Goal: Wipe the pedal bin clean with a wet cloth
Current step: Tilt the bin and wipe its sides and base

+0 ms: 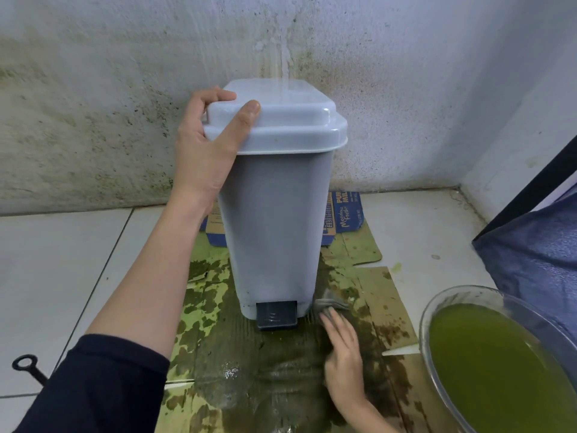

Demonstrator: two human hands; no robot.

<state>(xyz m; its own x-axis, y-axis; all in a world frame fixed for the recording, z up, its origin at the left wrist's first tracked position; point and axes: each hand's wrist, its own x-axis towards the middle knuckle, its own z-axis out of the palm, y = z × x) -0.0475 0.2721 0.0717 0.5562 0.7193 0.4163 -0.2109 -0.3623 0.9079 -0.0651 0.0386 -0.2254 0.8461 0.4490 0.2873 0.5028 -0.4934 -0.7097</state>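
The left hand (203, 145) is clasping the lid's left corner, thumb on top, steadying the pedal bin (274, 220), which is standing upright on wet cardboard (374, 295) against the wall, pedal (276, 314) facing the camera. The right hand (343, 348) is pressing a grey cloth (331, 303) to the bin's lower right corner, its grip hidden, beside a bowl (437, 307) of green liquid.

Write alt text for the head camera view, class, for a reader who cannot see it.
A person's left hand grips the lid corner of a grey pedal bin while the right hand presses a grey cloth against its lower right corner. The bin stands on wet, green-stained cardboard by a stained wall; a bowl of green liquid sits at right.
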